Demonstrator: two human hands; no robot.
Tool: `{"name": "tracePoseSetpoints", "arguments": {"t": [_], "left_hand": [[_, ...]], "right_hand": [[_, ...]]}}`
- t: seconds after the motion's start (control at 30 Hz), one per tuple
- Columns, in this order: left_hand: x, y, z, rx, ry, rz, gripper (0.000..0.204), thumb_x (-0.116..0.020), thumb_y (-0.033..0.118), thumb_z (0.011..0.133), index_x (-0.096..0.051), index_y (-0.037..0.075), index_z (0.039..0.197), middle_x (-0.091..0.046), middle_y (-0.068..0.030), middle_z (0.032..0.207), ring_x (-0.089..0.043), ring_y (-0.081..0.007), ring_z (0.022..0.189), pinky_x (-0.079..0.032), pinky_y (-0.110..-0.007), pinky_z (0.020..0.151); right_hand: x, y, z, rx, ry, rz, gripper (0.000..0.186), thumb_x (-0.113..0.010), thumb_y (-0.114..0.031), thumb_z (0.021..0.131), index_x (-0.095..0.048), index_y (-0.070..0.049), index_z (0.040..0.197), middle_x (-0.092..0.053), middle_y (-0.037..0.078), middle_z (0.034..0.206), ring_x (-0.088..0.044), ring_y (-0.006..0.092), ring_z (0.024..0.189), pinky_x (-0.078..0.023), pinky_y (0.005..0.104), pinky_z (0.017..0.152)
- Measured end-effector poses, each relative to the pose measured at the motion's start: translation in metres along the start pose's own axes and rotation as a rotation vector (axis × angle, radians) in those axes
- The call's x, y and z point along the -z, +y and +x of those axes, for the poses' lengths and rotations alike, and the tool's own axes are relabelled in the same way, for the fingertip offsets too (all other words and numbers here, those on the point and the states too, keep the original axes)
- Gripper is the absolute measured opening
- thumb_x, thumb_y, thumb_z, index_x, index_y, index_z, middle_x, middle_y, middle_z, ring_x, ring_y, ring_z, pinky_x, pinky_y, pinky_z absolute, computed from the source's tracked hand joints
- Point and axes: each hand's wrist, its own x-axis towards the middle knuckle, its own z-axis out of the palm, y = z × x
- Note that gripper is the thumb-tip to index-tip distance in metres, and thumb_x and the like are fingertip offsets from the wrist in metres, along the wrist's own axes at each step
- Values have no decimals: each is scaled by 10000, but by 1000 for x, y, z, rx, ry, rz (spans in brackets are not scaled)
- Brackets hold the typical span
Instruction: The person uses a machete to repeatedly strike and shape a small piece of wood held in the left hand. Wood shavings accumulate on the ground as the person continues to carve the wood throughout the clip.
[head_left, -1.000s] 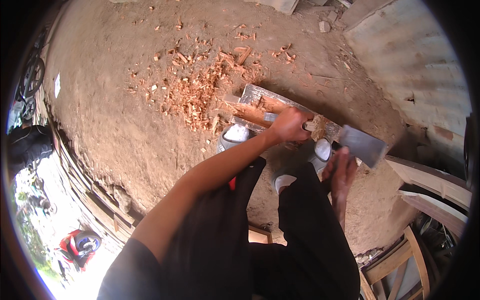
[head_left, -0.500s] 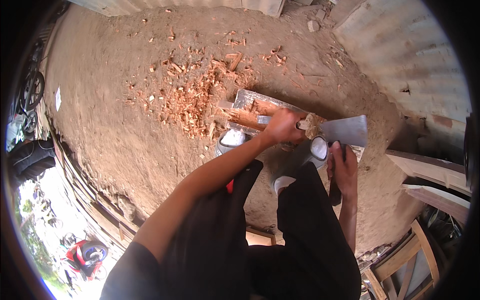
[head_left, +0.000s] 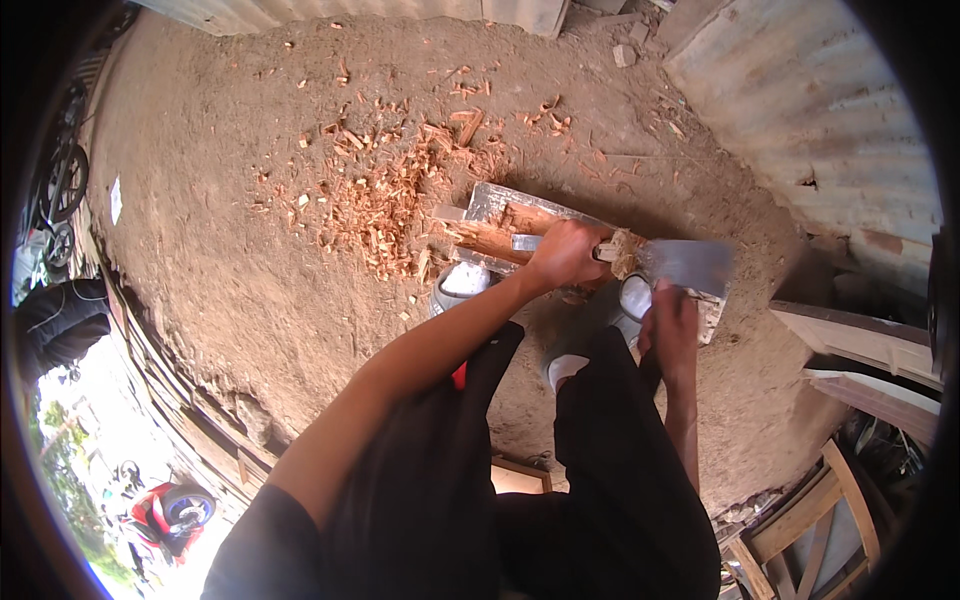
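Observation:
My left hand (head_left: 570, 253) is wrapped round a chisel. Its metal blade (head_left: 524, 242) points left over a reddish wood piece (head_left: 485, 238), and its frayed, pale handle end (head_left: 626, 254) sticks out to the right. My right hand (head_left: 672, 325) grips the dark handle of a hatchet. The broad grey hatchet head (head_left: 692, 266) is blurred, with its narrow back beside the frayed chisel end; whether they touch, I cannot tell. Under the wood lies a worn, paint-flecked board (head_left: 488, 198), partly hidden by my hands.
Wood shavings (head_left: 385, 205) lie scattered on the dirt floor (head_left: 230, 300) beyond and left of the board. Grey-and-white shapes (head_left: 467, 279) at my feet stand close to its near edge. Corrugated sheeting (head_left: 820, 120) and wooden frames (head_left: 800, 520) are at right, a red motorbike (head_left: 165, 515) far left.
My right hand has shifted slightly left, the hatchet turning a little and blurring. My left hand and the chisel have hardly moved.

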Motion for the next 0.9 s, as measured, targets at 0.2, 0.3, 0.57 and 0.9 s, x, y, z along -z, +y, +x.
{"name": "tracePoseSetpoints", "arguments": {"t": [0.2, 0.3, 0.57, 0.9], "left_hand": [[-2, -9, -3, 8, 54, -34, 347, -796, 273, 637, -718, 58, 897, -698, -213, 747, -695, -424, 744, -570, -492, 719], [-1, -5, -3, 6, 115, -93, 342, -798, 257, 628, -714, 61, 895, -693, -214, 743, -693, -424, 742, -567, -492, 711], [0, -10, -7, -7, 104, -76, 334, -791, 252, 615, -702, 59, 873, -684, -220, 743, -689, -421, 735, -558, -497, 695], [0, -10, -7, 16, 34, 6, 318, -787, 268, 652, -706, 67, 886, -696, -218, 760, -696, -415, 747, -564, -498, 703]], "right_hand": [[17, -29, -11, 6, -83, -53, 408, -532, -424, 1073, -559, -34, 956, -503, 9, 638, -493, 101, 481, -408, 274, 436], [6, -23, -12, 44, 105, 81, 407, -528, -428, 1075, -552, -44, 943, -508, 12, 637, -495, 103, 470, -419, 265, 439], [7, -29, -14, 68, -8, 16, 427, -504, -414, 1085, -533, -36, 890, -502, 28, 609, -527, 124, 466, -419, 277, 420], [8, -25, -3, 83, -2, 101, 427, -490, -455, 1087, -525, -63, 921, -474, 17, 607, -465, 126, 429, -398, 289, 405]]}}
